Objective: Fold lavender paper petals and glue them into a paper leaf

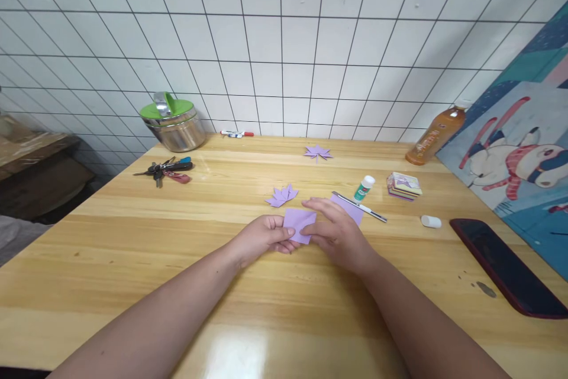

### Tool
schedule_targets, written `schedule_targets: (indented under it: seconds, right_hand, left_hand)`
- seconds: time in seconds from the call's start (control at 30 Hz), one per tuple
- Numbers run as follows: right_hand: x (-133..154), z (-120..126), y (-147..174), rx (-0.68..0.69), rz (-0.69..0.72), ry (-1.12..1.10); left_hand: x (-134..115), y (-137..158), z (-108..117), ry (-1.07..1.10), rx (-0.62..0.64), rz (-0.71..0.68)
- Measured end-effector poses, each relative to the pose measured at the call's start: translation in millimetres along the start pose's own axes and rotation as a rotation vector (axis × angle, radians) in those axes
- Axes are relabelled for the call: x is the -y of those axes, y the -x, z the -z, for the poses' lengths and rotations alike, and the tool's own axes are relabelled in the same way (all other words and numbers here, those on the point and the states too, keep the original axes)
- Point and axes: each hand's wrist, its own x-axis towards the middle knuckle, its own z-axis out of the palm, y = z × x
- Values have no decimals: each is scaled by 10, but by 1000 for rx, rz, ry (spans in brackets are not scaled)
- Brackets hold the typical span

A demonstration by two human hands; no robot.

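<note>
A small square of purple paper (296, 220) is held up just above the wooden table. My left hand (265, 233) pinches its lower left part, thumb on top and fingers underneath. On the right side my right hand (339, 236) has its fingers on the same paper, the index finger stretched over its upper edge. Right behind the paper lies a folded purple paper piece with pointed tips (283, 196). Beside my right hand, a flat purple sheet (352, 213) rests under a slim silver pen-like tool (366, 210), close to a green and white glue stick (364, 188).
Along the back are a lidded steel pot (180, 130), a red-tipped marker (236, 133), a purple paper leaf (318, 152) and a tea bottle (435, 135). Keys (164, 170) lie left. On the right are a paper stack (403, 185), a white cap (431, 222) and a phone (508, 266).
</note>
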Motion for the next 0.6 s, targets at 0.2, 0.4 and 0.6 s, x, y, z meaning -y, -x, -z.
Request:
schedule_targets:
  seconds: [0.2, 0.4, 0.6]
  right_hand:
    - [81, -86, -11, -27, -406, -422]
    - [139, -158, -51, -23, -601, -715]
    - [81, -110, -52, -58, -688, -701]
  left_hand:
    - [31, -19, 6, 0, 8, -60]
    - [56, -26, -44, 17, -17, -76]
    - [78, -48, -19, 72, -8, -48]
